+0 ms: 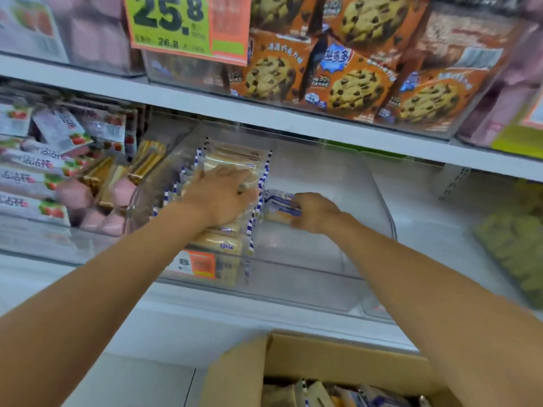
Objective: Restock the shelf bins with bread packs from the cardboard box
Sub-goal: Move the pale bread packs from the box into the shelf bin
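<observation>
Now the left hand (220, 195) lies flat, with fingers almost straight, on top of a row of bread packs (226, 230) and presses on it. The right hand (316, 212) has its fingers curled around one bread pack (280, 207) and holds it low inside the same clear bin (293, 277), just right of the row. The two hands are near each other but apart.

I count one pack in the right hand; the packs in the row overlap too much to count. They fill the left part of the bin, while its right part is bare. The row runs from front to back, and the blue and white toothed ends of the packs point left and right. The long axis of the held pack I cannot tell, because the fingers cover part of it.

One cardboard box (235, 377) stands open below, with more packs (338, 392) inside. Orange cookie packs (352, 89) and one green price sign (176, 22) are on the shelf above.
</observation>
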